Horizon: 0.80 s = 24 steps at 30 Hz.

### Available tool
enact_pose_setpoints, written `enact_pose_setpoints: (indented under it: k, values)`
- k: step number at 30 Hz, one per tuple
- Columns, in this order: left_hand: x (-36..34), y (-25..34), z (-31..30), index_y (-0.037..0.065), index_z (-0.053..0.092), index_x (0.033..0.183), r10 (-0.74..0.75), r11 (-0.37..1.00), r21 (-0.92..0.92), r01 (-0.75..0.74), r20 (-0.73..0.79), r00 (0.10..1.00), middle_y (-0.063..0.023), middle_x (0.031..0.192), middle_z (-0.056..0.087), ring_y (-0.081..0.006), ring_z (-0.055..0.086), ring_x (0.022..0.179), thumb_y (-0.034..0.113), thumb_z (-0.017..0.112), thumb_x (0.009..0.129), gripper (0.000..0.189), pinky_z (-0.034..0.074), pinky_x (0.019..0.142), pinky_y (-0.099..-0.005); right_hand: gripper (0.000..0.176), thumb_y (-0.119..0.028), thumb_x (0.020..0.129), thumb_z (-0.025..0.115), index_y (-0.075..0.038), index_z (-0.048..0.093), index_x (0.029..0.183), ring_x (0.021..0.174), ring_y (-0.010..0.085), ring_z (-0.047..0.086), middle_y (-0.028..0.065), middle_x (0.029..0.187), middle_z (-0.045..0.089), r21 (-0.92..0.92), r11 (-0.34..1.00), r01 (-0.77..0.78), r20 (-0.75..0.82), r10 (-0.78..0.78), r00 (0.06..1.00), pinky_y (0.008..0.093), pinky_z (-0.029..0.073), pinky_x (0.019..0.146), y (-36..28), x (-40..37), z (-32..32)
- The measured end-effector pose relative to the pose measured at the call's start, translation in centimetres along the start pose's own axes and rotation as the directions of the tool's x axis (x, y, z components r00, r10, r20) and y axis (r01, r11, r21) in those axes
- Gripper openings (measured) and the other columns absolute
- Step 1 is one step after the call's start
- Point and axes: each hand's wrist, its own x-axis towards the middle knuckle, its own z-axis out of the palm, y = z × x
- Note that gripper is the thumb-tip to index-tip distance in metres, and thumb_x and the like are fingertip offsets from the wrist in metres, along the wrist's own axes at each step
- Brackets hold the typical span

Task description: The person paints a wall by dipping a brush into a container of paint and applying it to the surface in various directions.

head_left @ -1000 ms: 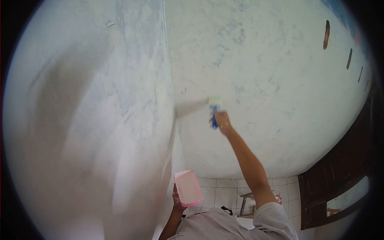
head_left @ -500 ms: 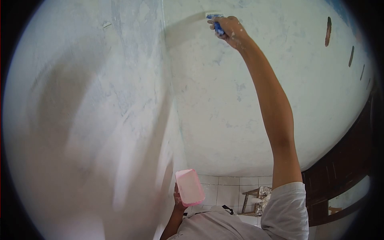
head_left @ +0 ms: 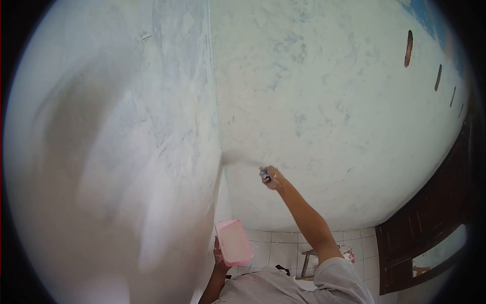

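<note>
My right hand [head_left: 273, 178], arm stretched forward, is closed around a blue-handled putty knife [head_left: 266, 174] low on the right-hand wall [head_left: 304, 137]. Most of the knife is covered by my fingers, and its working edge is hard to see. White smears mark my fingers. My left hand [head_left: 219, 257] grips a pink rectangular tub [head_left: 234, 242] by its left side, close to the wall corner. A pale, off-white paste shows inside the tub.
A second whitish, patchy wall [head_left: 116, 152] meets the first in a vertical corner. Several dark slots [head_left: 408, 49] cut the right-hand wall. Below, a wooden stool or ladder [head_left: 306, 263] stands on white floor tiles [head_left: 283, 253]; dark woodwork [head_left: 410, 228] lies at the right.
My right hand has come down the wall with the putty knife, from near the top to low down, and the arm is more bent. The left hand still holds the tub.
</note>
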Motion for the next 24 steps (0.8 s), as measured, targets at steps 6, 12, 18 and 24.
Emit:
enact_pose_setpoints:
  k: [6,12,18,24]
  values:
    - [0.6,-0.6,-4.8,0.013,0.032,0.145,0.102,0.951,0.291,-0.102,0.016,0.995,-0.0104,0.139,0.047,-0.0295,0.051,0.123,0.056,0.037,0.095,0.065,0.045,0.100,-0.0525,0.003,-0.008,0.086,0.050,-0.008,0.052,0.085,0.055,0.0137,0.051,0.0049,0.070,0.054,0.026,0.960,0.279,0.267,-0.275,0.924,0.0250,0.039,0.040,-24.4,-1.8,10.7]
    - [0.2,-0.2,-3.2,0.013,0.032,0.145,0.017,0.992,0.128,-0.010,-0.054,0.998,-0.0099,0.138,0.048,-0.0292,0.052,0.121,0.057,0.035,0.095,0.066,0.047,0.098,-0.0518,0.022,-0.014,0.093,0.044,-0.003,0.053,0.077,0.043,0.0094,0.041,-0.0001,0.056,0.047,-0.329,0.479,0.813,0.320,-0.754,0.574,0.0219,0.030,0.036,-38.7,-11.4,24.0]
    - [-0.3,0.1,-2.3,0.014,0.035,0.144,0.003,0.998,0.069,-0.002,-0.021,1.000,-0.0093,0.138,0.048,-0.0290,0.052,0.122,0.057,0.035,0.095,0.065,0.047,0.097,-0.0517,0.035,-0.033,0.098,0.046,-0.006,0.059,0.081,0.053,0.0161,0.053,0.0055,0.058,0.052,-0.762,0.164,0.627,0.233,-0.833,0.501,0.0334,0.043,0.047,-31.5,-1.2,17.3]
    - [-0.4,0.6,-0.1,0.016,0.034,0.145,-0.039,0.998,0.054,0.039,0.001,0.999,-0.0083,0.139,0.048,-0.0289,0.051,0.124,0.057,0.037,0.095,0.065,0.043,0.100,-0.0536,0.050,-0.038,0.101,0.036,-0.007,0.050,0.065,0.038,0.0147,0.046,0.0057,0.049,0.050,-0.658,0.587,0.471,0.025,-0.609,0.793,0.0311,0.033,0.035,-11.2,-1.4,9.1]
